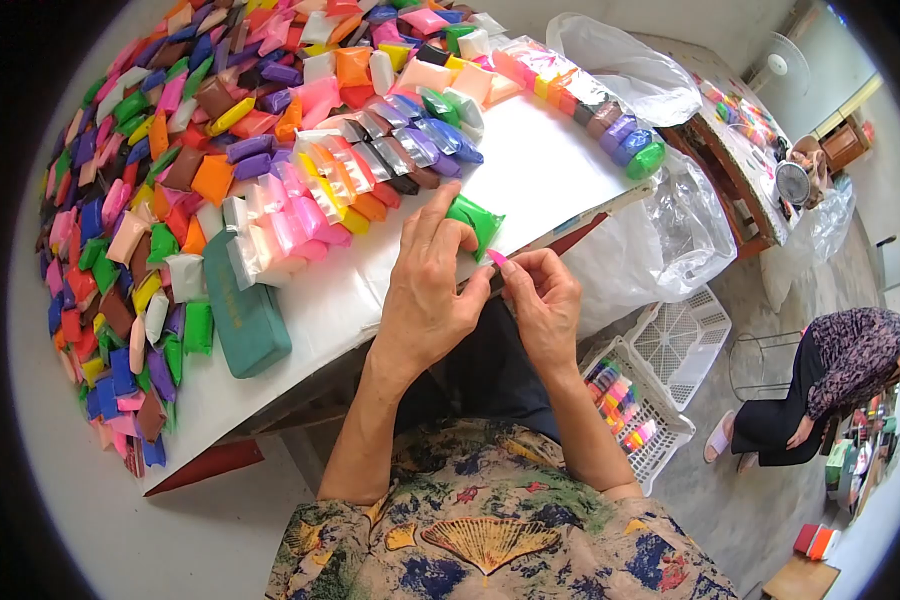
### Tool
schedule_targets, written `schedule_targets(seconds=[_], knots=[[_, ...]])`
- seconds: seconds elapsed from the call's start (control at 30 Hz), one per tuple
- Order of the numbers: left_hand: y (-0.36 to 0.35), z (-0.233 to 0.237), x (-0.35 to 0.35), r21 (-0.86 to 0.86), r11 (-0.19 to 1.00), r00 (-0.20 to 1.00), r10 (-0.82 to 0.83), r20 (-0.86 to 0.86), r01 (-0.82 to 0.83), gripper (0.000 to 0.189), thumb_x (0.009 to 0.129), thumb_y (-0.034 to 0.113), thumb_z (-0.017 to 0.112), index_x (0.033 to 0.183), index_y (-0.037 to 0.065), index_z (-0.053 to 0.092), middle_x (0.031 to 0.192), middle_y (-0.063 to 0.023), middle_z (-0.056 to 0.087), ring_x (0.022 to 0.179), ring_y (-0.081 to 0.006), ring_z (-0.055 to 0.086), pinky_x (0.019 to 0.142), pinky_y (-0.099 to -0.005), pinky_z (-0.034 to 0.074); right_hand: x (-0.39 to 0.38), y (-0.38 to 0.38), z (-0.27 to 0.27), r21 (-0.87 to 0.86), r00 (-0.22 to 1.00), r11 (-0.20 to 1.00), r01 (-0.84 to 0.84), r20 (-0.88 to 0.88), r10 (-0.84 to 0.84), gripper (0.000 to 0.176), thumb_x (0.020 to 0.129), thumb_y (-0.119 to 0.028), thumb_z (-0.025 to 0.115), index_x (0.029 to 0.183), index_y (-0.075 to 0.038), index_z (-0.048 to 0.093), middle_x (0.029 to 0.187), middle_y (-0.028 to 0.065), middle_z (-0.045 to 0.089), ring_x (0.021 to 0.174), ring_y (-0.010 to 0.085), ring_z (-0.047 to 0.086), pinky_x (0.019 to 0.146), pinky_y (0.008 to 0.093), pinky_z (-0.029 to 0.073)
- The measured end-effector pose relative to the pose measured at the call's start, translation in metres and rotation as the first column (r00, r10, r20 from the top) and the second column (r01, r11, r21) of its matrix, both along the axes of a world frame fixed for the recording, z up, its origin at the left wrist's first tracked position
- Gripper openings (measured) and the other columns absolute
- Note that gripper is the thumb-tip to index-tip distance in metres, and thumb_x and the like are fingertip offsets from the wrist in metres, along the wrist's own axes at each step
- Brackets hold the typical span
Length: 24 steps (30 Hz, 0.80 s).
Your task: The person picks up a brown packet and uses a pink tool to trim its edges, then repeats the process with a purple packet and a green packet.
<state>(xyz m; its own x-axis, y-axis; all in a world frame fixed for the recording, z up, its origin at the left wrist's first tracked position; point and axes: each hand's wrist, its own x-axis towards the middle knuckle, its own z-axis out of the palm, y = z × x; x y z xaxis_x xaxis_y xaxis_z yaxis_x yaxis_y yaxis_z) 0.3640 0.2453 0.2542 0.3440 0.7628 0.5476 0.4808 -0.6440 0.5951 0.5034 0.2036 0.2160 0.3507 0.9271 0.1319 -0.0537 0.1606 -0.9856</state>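
My left hand is over the front edge of the white table, index finger stretched toward the rows of packets and thumb apart from it. Beside its fingers lies a green packet, overlapped by the fingertips. My right hand is just to the right, thumb and index finger pinched at a small bright pink piece. Ahead of the left hand, clear-wrapped rows of coloured packets lie side by side, in pink, yellow, red, brown, black, purple and blue.
A large heap of loose coloured packets covers the table's left and far side. A green box sits near the front edge. Another wrapped row lies at right. Clear plastic bags hang beside the table, above a white crate. A person bends at far right.
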Motion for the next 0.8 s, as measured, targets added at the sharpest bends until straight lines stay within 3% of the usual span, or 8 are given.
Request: schedule_targets(seconds=[0.17, 0.37, 0.47, 0.67, 0.8], knots=[[0.000, -0.001, 0.000, 0.001, 1.000, 1.000, 0.009, 0.001, -0.009, 0.026, 0.077, 0.003, 0.073, 0.095, 0.002, 0.053, 0.147, -0.0235, 0.045, 0.136, -0.0420, 0.043, 0.110, -0.0468, 0.036, 0.001, 0.000, -0.006, -0.026, 0.986, 0.998, -0.050, -0.163, 0.045, 0.015, 0.095, -0.012, 0.067, 0.091, 0.001, 0.062, 0.080, 0.0003, 0.062, 0.068, 0.0048, 0.056, 0.060, 0.0207, 0.045], [0.000, 0.000, 0.000, -0.005, 1.000, 1.000, 0.008, 0.001, -0.008, 0.027, 0.077, 0.003, 0.073, 0.095, 0.002, 0.053, 0.148, -0.0234, 0.045, 0.136, -0.0419, 0.043, 0.110, -0.0468, 0.036, 0.002, 0.000, -0.003, -0.007, 0.974, 0.996, -0.084, -0.213, 0.081, 0.013, 0.096, -0.012, 0.065, 0.094, 0.000, 0.062, 0.080, 0.0002, 0.062, 0.067, 0.0047, 0.055, 0.059, 0.0201, 0.044], [-0.001, 0.001, 0.001, -0.011, 1.000, 1.000, 0.008, 0.001, -0.008, 0.027, 0.076, 0.003, 0.073, 0.095, 0.002, 0.053, 0.147, -0.0233, 0.045, 0.135, -0.0419, 0.043, 0.110, -0.0468, 0.036, 0.010, -0.001, -0.004, -0.035, 0.910, 0.989, -0.143, -0.397, 0.118, 0.012, 0.097, -0.013, 0.064, 0.095, -0.001, 0.062, 0.079, 0.0000, 0.062, 0.067, 0.0042, 0.055, 0.059, 0.0195, 0.043], [-0.001, 0.000, 0.000, 0.001, 1.000, 1.000, 0.006, 0.000, -0.006, 0.027, 0.076, 0.002, 0.072, 0.095, 0.002, 0.053, 0.147, -0.0233, 0.045, 0.135, -0.0420, 0.043, 0.110, -0.0471, 0.036, 0.005, -0.002, -0.006, 0.026, 0.984, 0.999, 0.019, -0.177, -0.014, 0.013, 0.095, -0.015, 0.066, 0.096, -0.003, 0.062, 0.078, -0.0011, 0.060, 0.068, 0.0032, 0.053, 0.060, 0.0187, 0.042], [-0.002, 0.001, 0.000, -0.004, 1.000, 1.000, 0.007, -0.002, -0.007, 0.027, 0.076, 0.002, 0.072, 0.095, 0.002, 0.053, 0.147, -0.0234, 0.044, 0.135, -0.0418, 0.043, 0.110, -0.0472, 0.036, 0.008, -0.005, 0.007, 0.038, 0.959, 0.998, -0.049, -0.276, 0.058, 0.015, 0.094, -0.014, 0.068, 0.097, 0.000, 0.065, 0.082, -0.0021, 0.062, 0.070, 0.0024, 0.052, 0.063, 0.0186, 0.042]])
